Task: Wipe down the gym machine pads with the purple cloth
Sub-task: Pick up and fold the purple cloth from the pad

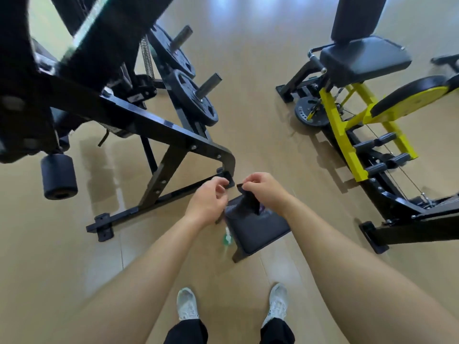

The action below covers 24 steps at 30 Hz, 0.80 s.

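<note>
Purple cloth [249,202] dangles from right hand [263,189], pinched at top corner, over small black pad [258,232]. Left hand [208,202] curled just beside; hold unclear. Cloth off every pad; seat pad [365,58], roller pad [58,176] probably still to do.

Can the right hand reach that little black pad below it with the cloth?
Probably yes. The right hand pinches the cloth just over the pad, and nothing sits between them. It likely only needs to come down.
</note>
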Each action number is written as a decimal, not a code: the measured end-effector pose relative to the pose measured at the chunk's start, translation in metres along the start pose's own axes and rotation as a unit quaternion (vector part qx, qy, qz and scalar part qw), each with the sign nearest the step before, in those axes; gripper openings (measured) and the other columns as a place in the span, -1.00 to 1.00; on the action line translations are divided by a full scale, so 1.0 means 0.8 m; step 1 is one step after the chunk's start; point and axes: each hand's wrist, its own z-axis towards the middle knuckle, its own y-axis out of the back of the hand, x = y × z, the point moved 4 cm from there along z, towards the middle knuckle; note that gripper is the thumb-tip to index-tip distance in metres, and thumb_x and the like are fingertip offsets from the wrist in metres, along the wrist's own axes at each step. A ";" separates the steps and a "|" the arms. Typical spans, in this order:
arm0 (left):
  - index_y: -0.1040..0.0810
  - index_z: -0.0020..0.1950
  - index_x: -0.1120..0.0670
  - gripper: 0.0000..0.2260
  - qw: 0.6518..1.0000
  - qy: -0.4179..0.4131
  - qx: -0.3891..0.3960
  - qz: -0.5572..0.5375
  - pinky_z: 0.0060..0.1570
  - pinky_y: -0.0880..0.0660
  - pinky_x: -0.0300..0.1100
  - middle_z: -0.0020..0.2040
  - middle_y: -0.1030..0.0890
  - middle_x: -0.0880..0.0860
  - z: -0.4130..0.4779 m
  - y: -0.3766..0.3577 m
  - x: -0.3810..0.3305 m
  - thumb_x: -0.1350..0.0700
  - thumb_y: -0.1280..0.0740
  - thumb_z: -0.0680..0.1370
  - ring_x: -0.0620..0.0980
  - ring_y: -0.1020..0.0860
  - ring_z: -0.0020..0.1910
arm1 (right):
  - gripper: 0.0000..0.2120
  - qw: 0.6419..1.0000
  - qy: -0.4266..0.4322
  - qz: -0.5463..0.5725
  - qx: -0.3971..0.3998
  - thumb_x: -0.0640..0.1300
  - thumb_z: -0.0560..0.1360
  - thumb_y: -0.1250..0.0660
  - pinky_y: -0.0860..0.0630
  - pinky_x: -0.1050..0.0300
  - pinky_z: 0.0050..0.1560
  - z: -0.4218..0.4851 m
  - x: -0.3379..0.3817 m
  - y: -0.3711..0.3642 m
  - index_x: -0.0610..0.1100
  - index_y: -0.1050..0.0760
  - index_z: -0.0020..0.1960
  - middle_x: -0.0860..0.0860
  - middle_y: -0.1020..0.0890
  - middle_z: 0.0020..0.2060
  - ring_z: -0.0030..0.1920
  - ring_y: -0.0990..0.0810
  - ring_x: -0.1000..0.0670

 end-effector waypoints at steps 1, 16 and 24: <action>-0.46 0.36 -0.11 -0.63 1.000 -0.020 0.005 -0.011 0.10 -0.55 -0.15 0.15 -0.55 -0.06 -0.011 0.021 -0.008 0.12 -0.37 0.58 -0.08 -0.57 0.08 | -0.77 1.000 0.014 -0.012 0.009 -0.25 0.55 -0.34 -0.44 0.19 -0.22 -0.012 0.021 -0.006 -0.03 -0.55 -0.25 0.03 -0.57 -0.32 -0.25 -0.51 0.04; -0.65 0.02 0.05 -0.80 0.993 0.003 0.105 -0.059 0.14 -0.59 0.10 -0.07 -0.71 0.05 -0.205 0.242 0.024 0.00 -0.46 0.45 0.07 -0.67 -0.03 | -0.85 0.974 0.154 -0.158 0.047 -0.16 0.64 -0.21 -0.39 0.21 -0.12 -0.169 0.286 -0.115 -0.05 -0.56 0.07 0.09 -0.55 -0.08 -0.05 -0.50 0.06; -0.59 0.03 0.10 -0.81 0.935 0.084 -0.024 -0.343 0.03 -0.54 0.00 -0.05 -0.66 0.09 -0.295 0.361 0.103 -0.01 -0.31 0.61 0.07 -0.61 0.00 | -0.88 0.960 0.227 -0.163 0.026 -0.06 0.65 -0.20 -0.41 0.18 -0.09 -0.201 0.347 -0.178 -0.01 -0.51 0.09 0.03 -0.58 0.01 0.01 -0.53 0.02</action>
